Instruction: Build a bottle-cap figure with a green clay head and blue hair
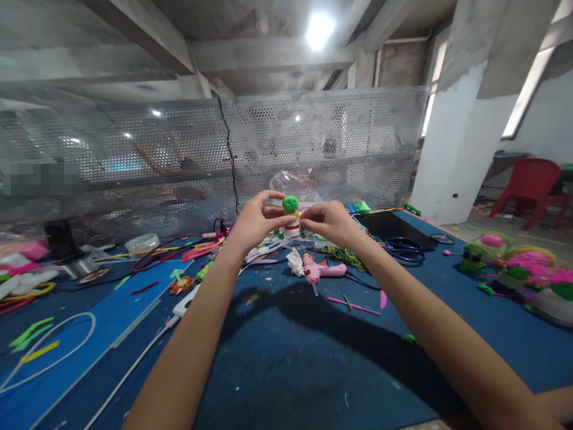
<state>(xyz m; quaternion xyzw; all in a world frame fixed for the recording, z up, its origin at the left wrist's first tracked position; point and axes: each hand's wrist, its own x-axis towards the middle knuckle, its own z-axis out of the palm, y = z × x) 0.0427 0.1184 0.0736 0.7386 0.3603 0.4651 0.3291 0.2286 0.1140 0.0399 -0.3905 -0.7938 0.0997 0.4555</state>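
Note:
A small clay figure [290,205] with a round green head, a white body with a red band and green limbs is held up over the middle of the table. My left hand [259,218] grips it from the left, thumb and fingers closed about its head and body. From the other side my right hand [329,220] pinches near the figure's body and a green limb, fingertips pressed together. Below the hands lie a pink glue gun [320,272] and a crumpled white tissue-like lump [295,261].
Pink sticks [353,306] lie in front of the glue gun. A blue mat [102,334] with a white cable loop is at left. Several colourful figures [523,269] stand at right. Behind are a black board [394,230], a blue cable coil [405,249] and a perforated screen [277,137].

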